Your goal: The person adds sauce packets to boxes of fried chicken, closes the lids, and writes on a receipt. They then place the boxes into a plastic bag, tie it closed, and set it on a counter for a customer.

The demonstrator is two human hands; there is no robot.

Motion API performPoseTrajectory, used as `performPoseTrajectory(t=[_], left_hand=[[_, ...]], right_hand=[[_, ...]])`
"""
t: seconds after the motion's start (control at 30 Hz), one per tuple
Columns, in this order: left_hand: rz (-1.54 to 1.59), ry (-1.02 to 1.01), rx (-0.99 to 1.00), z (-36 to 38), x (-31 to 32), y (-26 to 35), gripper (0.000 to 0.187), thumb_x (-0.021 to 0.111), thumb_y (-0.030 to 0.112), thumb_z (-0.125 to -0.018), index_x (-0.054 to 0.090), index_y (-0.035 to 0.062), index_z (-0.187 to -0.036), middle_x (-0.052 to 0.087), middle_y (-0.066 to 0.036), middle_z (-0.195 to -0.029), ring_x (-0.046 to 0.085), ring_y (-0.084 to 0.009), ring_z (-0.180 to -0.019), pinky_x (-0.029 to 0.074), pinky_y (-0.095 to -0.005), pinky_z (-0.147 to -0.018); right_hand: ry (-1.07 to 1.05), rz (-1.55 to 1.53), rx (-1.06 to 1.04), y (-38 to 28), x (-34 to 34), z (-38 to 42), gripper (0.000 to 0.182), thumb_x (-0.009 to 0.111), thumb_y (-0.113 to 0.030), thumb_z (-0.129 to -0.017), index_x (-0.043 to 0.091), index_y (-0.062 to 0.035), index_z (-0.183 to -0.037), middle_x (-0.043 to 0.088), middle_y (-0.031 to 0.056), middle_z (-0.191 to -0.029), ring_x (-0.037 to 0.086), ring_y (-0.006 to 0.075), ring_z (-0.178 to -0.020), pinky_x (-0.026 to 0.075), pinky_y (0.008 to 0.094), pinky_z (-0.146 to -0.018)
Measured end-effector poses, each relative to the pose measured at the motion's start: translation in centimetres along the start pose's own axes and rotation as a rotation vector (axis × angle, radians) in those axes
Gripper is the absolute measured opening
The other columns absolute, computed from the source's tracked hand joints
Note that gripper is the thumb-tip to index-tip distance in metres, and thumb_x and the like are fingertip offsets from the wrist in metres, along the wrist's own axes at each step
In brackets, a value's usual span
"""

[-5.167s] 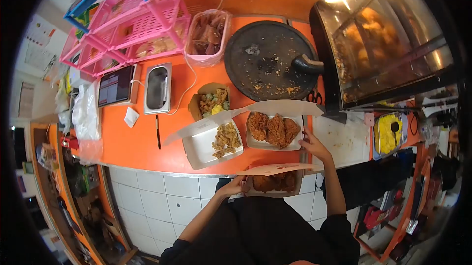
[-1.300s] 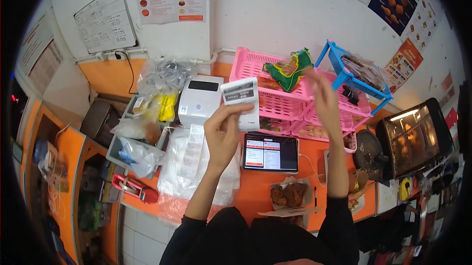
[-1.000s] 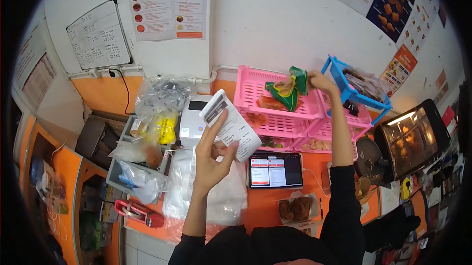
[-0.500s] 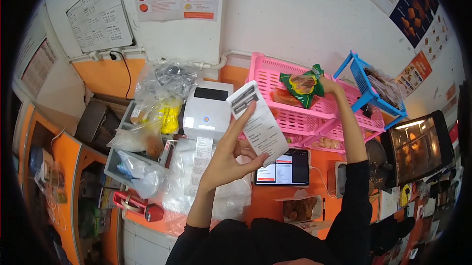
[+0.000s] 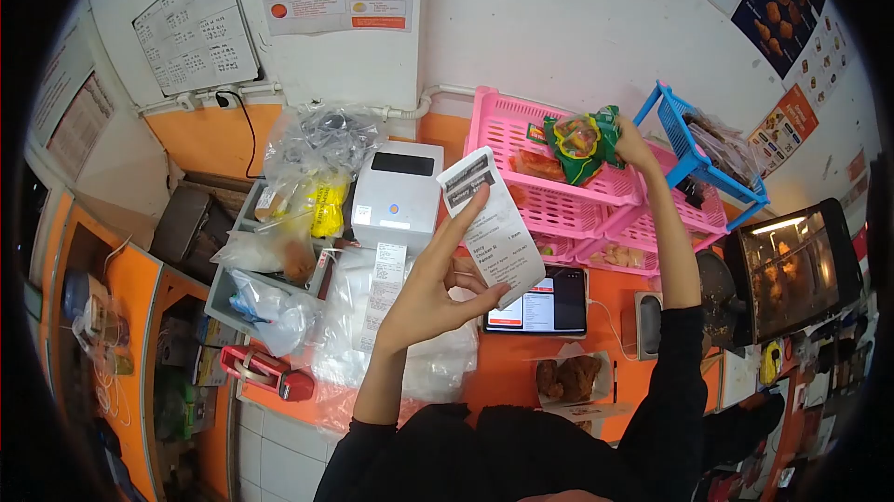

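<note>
My left hand is closed on a printed paper receipt, pinched between thumb and fingers above the counter. At the pink basket rack, my right hand grips the right end of a green plastic packet with a yellow pattern. The packet is over the top basket, beside an orange-red packet lying in it. My right fingertips are partly hidden behind the green plastic.
Left of the receipt stands a white label printer, near a grey bin of bags. A tablet and a box of fried chicken are on the orange counter. A blue basket stands at right, near a lit glass-fronted food cabinet.
The green packet has turned and sits slightly farther right and higher, still in my right hand. My left hand keeps the receipt, tilted slightly differently. The view has shifted a little.
</note>
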State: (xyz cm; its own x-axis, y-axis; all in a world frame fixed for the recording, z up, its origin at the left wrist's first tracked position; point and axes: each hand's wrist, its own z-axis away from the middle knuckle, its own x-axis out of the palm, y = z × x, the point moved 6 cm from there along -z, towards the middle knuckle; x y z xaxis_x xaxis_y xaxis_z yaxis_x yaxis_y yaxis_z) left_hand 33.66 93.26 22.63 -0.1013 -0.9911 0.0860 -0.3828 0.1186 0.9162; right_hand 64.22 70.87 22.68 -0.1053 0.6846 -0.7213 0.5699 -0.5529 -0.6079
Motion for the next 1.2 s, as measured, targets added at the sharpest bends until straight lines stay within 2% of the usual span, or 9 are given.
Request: performPoseTrajectory(t=[0.17,0.37,0.53,0.67,0.8,0.97,1.03,1.1,1.2], left_hand=[[0.025,-0.005,-0.025,0.8,0.2,0.0,0.087,0.061,-0.014,-0.062,0.018,0.0074,-0.134,0.022,-0.013,-0.135,0.055,-0.0211,-0.097,0.052,-0.0256,-0.068],[-0.007,-0.010,-0.017,1.6,0.8,0.4,0.083,0.060,-0.008,-0.065,0.022,0.0155,-0.134,0.030,-0.014,-0.128,0.058,-0.0191,-0.089,0.051,-0.0246,-0.067],[-0.066,-0.045,-0.051,2.2,1.2,0.2,0.082,0.061,-0.008,-0.066,0.022,0.0152,-0.134,0.032,-0.014,-0.127,0.059,-0.0166,-0.084,0.051,-0.0242,-0.065],[-0.012,-0.133,-0.201,4.8,1.6,-2.5,0.079,0.062,-0.007,-0.067,0.024,0.0130,-0.134,0.035,-0.012,-0.127,0.057,-0.0136,-0.077,0.048,-0.0206,-0.061],[-0.048,-0.439,-0.448,10.1,3.0,-9.5,0.075,0.061,-0.003,-0.070,0.024,0.0110,-0.133,0.036,-0.010,-0.126,0.056,-0.0142,-0.079,0.048,-0.0223,-0.064],[0.193,-0.671,-0.933,18.6,7.3,-20.8,0.067,0.058,0.004,-0.076,0.023,0.0104,-0.133,0.041,-0.010,-0.122,0.054,-0.0098,-0.069,0.047,-0.0241,-0.060],[0.022,-0.682,-0.925,20.5,9.1,-23.3,0.068,0.058,0.003,-0.074,0.024,0.0085,-0.132,0.042,-0.015,-0.121,0.057,-0.0183,-0.078,0.047,-0.0298,-0.066],[-0.575,-0.675,-0.362,22.3,10.4,-27.0,0.072,0.056,-0.005,-0.066,0.026,0.0055,-0.130,0.039,-0.020,-0.123,0.052,-0.0320,-0.098,0.044,-0.0358,-0.081],[-0.531,-0.595,-0.362,22.5,12.4,-28.6,0.068,0.055,-0.003,-0.065,0.028,0.0038,-0.128,0.033,-0.023,-0.126,0.044,-0.0376,-0.105,0.039,-0.0393,-0.088]], right_hand=[[0.233,0.169,-0.143,-0.3,-1.8,1.6,0.008,0.057,-0.003,-0.066,0.052,0.0006,-0.072,0.048,0.0071,-0.049,0.047,0.0129,-0.038,0.038,0.0272,-0.040],[0.234,0.116,-0.053,-1.4,-3.8,2.7,0.008,0.053,0.000,-0.073,0.045,0.0028,-0.072,0.051,0.0109,-0.056,0.054,0.0137,-0.054,0.039,0.0285,-0.048],[0.376,0.640,-0.110,-7.8,-4.6,6.1,0.008,0.053,-0.001,-0.074,0.045,0.0012,-0.072,0.052,0.0179,-0.062,0.055,0.0325,-0.060,0.041,0.0381,-0.054],[0.441,0.641,-0.108,-11.1,-7.7,13.4,0.010,0.056,-0.004,-0.074,0.047,0.0011,-0.073,0.053,0.0129,-0.062,0.055,0.0271,-0.058,0.040,0.0367,-0.051],[-0.573,0.039,0.188,-10.2,-3.8,23.3,0.010,0.064,-0.005,-0.069,0.056,-0.0034,-0.074,0.056,0.0004,-0.068,0.052,0.0093,-0.062,0.040,0.0249,-0.054],[-0.667,-0.129,0.550,-4.5,4.8,35.0,0.016,0.069,-0.008,-0.065,0.060,0.0003,-0.075,0.057,0.0027,-0.066,0.054,0.0082,-0.062,0.044,0.0245,-0.058],[-0.560,-0.101,0.666,-0.8,7.1,37.8,0.017,0.070,-0.009,-0.065,0.060,0.0007,-0.075,0.058,0.0032,-0.064,0.054,0.0087,-0.058,0.044,0.0252,-0.055],[-0.323,0.059,0.596,2.4,8.0,39.7,0.016,0.069,-0.009,-0.065,0.060,0.0011,-0.074,0.057,0.0024,-0.061,0.052,0.0092,-0.053,0.044,0.0254,-0.052],[-0.214,0.170,0.559,0.9,6.6,39.5,0.009,0.067,-0.003,-0.066,0.061,0.0012,-0.072,0.059,0.0027,-0.063,0.053,0.0093,-0.054,0.045,0.0243,-0.053]])
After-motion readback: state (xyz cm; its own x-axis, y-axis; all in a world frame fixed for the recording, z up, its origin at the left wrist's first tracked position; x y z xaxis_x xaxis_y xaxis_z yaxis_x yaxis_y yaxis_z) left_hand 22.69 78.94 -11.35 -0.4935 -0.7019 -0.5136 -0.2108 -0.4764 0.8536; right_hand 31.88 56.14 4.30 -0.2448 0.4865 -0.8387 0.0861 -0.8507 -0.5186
